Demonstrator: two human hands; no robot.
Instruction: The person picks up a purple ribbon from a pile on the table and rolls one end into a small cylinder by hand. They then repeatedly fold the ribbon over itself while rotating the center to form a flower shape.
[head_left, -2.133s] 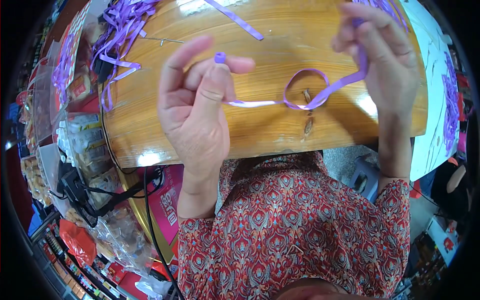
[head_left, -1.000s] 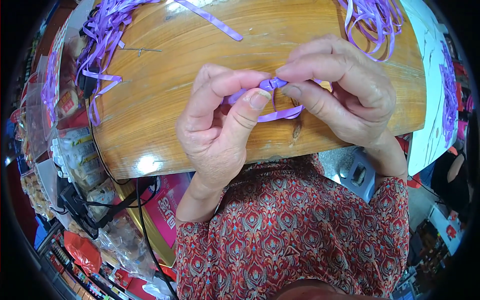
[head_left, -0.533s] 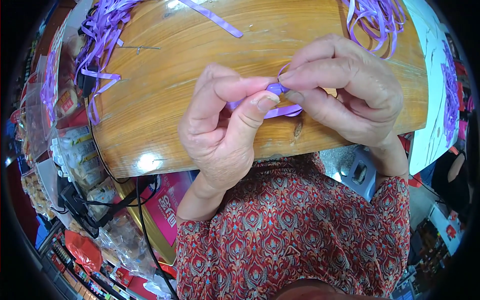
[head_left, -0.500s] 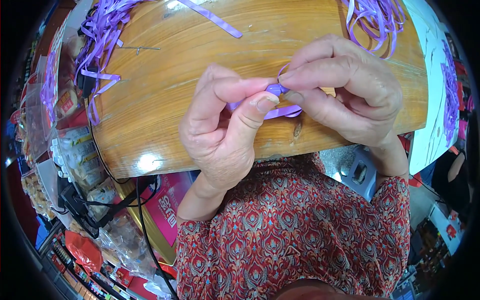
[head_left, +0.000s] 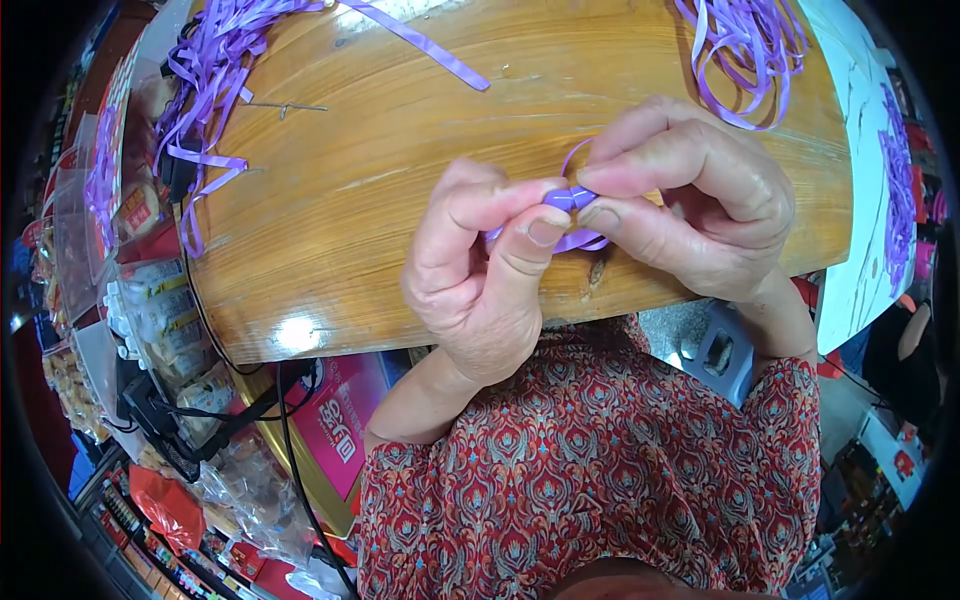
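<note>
Above the table's near edge, a small glossy purple plastic clasp [head_left: 568, 200] spans the gap between my two hands. A seam shows where its two parts meet end to end. My left hand [head_left: 480, 265] pinches the left end with thumb and index finger. At the right end, the thumb and fingertips of my right hand [head_left: 700, 205] close on it. A loop of purple ribbon [head_left: 583, 241] hangs below and behind the clasp, and a thin strand of it curves up beside my right fingertips. My fingers hide where the ribbon joins the clasp.
Tangled purple ribbons [head_left: 222, 62] lie at the table's far left, with another bundle [head_left: 745, 55] far right. A thin metal tool [head_left: 285, 107] rests on the wooden table [head_left: 380, 140]. Packaged goods [head_left: 165, 310] and black cables [head_left: 285, 450] crowd the left. A grey stool [head_left: 722, 355] stands below right.
My left hand has shifted right and slightly nearer, and the right fingertips have come down a little. More of the clasp, with its seam, now shows between them.
</note>
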